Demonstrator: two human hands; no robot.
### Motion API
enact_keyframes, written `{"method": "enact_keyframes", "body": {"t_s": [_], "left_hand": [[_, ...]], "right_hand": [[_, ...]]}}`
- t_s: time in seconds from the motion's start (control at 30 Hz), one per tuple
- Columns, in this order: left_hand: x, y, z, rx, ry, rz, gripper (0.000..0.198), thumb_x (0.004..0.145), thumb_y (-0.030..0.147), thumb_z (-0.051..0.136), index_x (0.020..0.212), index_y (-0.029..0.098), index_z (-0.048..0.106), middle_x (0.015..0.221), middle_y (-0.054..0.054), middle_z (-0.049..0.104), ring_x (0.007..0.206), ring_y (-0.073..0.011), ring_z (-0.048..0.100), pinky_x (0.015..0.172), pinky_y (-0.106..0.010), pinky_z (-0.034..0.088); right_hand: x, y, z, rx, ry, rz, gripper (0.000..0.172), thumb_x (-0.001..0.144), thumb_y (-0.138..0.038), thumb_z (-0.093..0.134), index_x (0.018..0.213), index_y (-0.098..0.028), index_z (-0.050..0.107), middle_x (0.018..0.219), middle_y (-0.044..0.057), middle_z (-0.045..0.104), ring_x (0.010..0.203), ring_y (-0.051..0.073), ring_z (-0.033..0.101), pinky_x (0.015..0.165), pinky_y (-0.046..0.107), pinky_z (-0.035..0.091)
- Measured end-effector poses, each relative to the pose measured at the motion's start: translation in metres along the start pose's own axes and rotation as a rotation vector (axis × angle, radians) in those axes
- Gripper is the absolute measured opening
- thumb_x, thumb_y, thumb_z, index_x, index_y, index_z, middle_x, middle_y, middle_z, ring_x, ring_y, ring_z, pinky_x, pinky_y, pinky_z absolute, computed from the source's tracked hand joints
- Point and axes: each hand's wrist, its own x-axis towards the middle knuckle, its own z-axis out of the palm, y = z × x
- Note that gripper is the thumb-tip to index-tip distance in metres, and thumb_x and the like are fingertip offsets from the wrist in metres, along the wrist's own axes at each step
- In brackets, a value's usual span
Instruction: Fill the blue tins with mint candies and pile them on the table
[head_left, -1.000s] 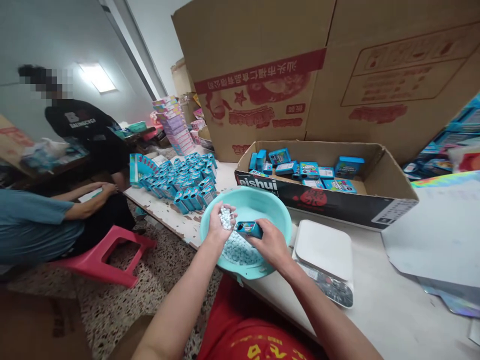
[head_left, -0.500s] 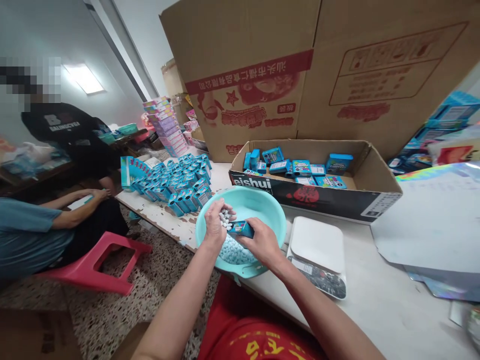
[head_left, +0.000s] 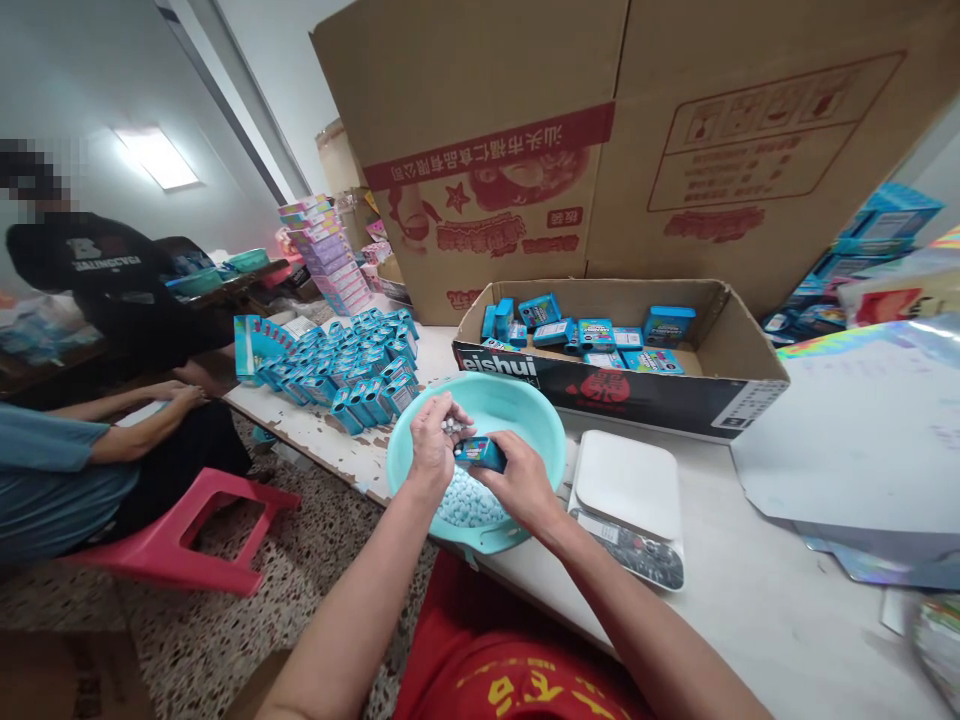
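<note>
over basin (head_left: 541,415): l hand (head_left: 433,440) cupped w/ white pellets (head_left: 453,426), r hand (head_left: 523,482) gripping blue box (head_left: 484,453); best hold mouth agst palm, feed slowly.

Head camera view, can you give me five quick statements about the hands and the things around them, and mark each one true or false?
1. The right hand holds a small blue box. True.
2. The left hand holds a spoon. False: it cups small white pellets over the teal basin.
3. A white scale sits on the table, to the right of the basin. True.
4. The black-fronted carton beyond the basin holds pink boxes. False: the boxes seen in it are blue.
5. The red stool stands on the floor, left of the table. True.
</note>
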Motion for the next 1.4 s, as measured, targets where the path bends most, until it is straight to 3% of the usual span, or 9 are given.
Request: {"method": "enact_keyframes", "body": {"t_s": [0.27, 0.53, 0.63, 0.73, 0.9, 1.0, 1.1, 1.2, 1.4], "left_hand": [[0.004, 0.017, 0.002, -0.140, 0.083, 0.001, 0.029, 0.063, 0.037, 0.070, 0.067, 0.017, 0.049, 0.060, 0.005, 0.052, 0.055, -0.0084, 0.056, 0.053, -0.021, 0.047], [0.002, 0.019, 0.000, -0.075, 0.033, 0.011, 0.027, 0.064, 0.035, 0.070, 0.067, 0.017, 0.051, 0.059, 0.004, 0.053, 0.055, -0.0099, 0.057, 0.048, -0.020, 0.044], [0.002, 0.020, -0.001, -0.050, 0.017, -0.002, 0.027, 0.063, 0.035, 0.071, 0.066, 0.017, 0.051, 0.058, 0.004, 0.053, 0.053, -0.0090, 0.056, 0.042, -0.016, 0.038], [0.000, 0.019, 0.000, 0.079, -0.092, -0.027, 0.029, 0.063, 0.039, 0.071, 0.066, 0.016, 0.053, 0.059, 0.002, 0.055, 0.051, -0.0090, 0.056, 0.037, -0.015, 0.030], [-0.001, 0.014, 0.000, 0.319, -0.216, -0.101, 0.031, 0.064, 0.043, 0.070, 0.063, 0.015, 0.057, 0.062, -0.003, 0.061, 0.056, -0.0129, 0.060, 0.036, -0.016, 0.031], [0.001, 0.012, -0.002, 0.305, -0.188, -0.085, 0.031, 0.065, 0.043, 0.070, 0.065, 0.015, 0.058, 0.066, -0.004, 0.064, 0.061, -0.0141, 0.061, 0.041, -0.018, 0.038], [0.003, 0.010, -0.002, 0.249, -0.169, -0.018, 0.028, 0.067, 0.041, 0.068, 0.064, 0.015, 0.059, 0.065, -0.003, 0.064, 0.064, -0.0145, 0.062, 0.058, -0.024, 0.048], [0.002, 0.004, 0.001, 0.183, -0.148, 0.082, 0.024, 0.068, 0.037, 0.066, 0.062, 0.015, 0.059, 0.065, -0.003, 0.065, 0.068, -0.0152, 0.064, 0.073, -0.027, 0.047], [0.006, 0.001, -0.007, 0.239, -0.130, 0.141, 0.024, 0.073, 0.039, 0.060, 0.066, 0.017, 0.055, 0.067, -0.002, 0.065, 0.075, -0.0171, 0.064, 0.080, -0.032, 0.046]], "right_hand": [[0.003, 0.012, -0.009, 0.254, 0.073, 0.100, 0.024, 0.068, -0.028, 0.064, 0.090, -0.019, 0.060, 0.088, 0.003, 0.065, 0.084, 0.021, 0.058, 0.077, 0.034, 0.044], [-0.001, 0.020, -0.013, 0.576, 0.003, 0.182, 0.031, 0.067, -0.034, 0.068, 0.093, -0.019, 0.059, 0.085, 0.002, 0.067, 0.079, 0.020, 0.061, 0.072, 0.033, 0.049], [0.000, 0.020, -0.013, 0.459, 0.016, 0.178, 0.028, 0.066, -0.032, 0.068, 0.090, -0.019, 0.060, 0.084, 0.002, 0.066, 0.081, 0.021, 0.059, 0.074, 0.034, 0.047], [0.001, 0.019, -0.011, 0.307, 0.034, 0.150, 0.023, 0.067, -0.028, 0.065, 0.087, -0.019, 0.060, 0.084, 0.002, 0.064, 0.082, 0.021, 0.057, 0.076, 0.034, 0.044], [0.003, 0.014, -0.008, 0.229, 0.004, 0.112, 0.018, 0.069, -0.025, 0.063, 0.085, -0.019, 0.060, 0.085, 0.002, 0.062, 0.080, 0.020, 0.055, 0.074, 0.033, 0.042], [0.004, 0.014, -0.007, 0.212, 0.002, 0.121, 0.016, 0.068, -0.024, 0.063, 0.083, -0.019, 0.059, 0.082, 0.001, 0.061, 0.077, 0.019, 0.055, 0.071, 0.031, 0.041], [0.004, 0.016, -0.005, 0.214, 0.011, 0.119, 0.015, 0.068, -0.025, 0.064, 0.081, -0.019, 0.058, 0.081, 0.000, 0.060, 0.077, 0.019, 0.055, 0.071, 0.031, 0.041], [0.006, 0.016, -0.001, 0.219, -0.005, 0.123, 0.018, 0.067, -0.024, 0.065, 0.084, -0.019, 0.059, 0.082, 0.000, 0.061, 0.078, 0.019, 0.055, 0.072, 0.031, 0.041], [0.007, 0.020, -0.002, 0.207, -0.011, 0.132, 0.021, 0.067, -0.025, 0.067, 0.086, -0.018, 0.060, 0.085, 0.002, 0.063, 0.079, 0.020, 0.057, 0.073, 0.033, 0.042]]}}
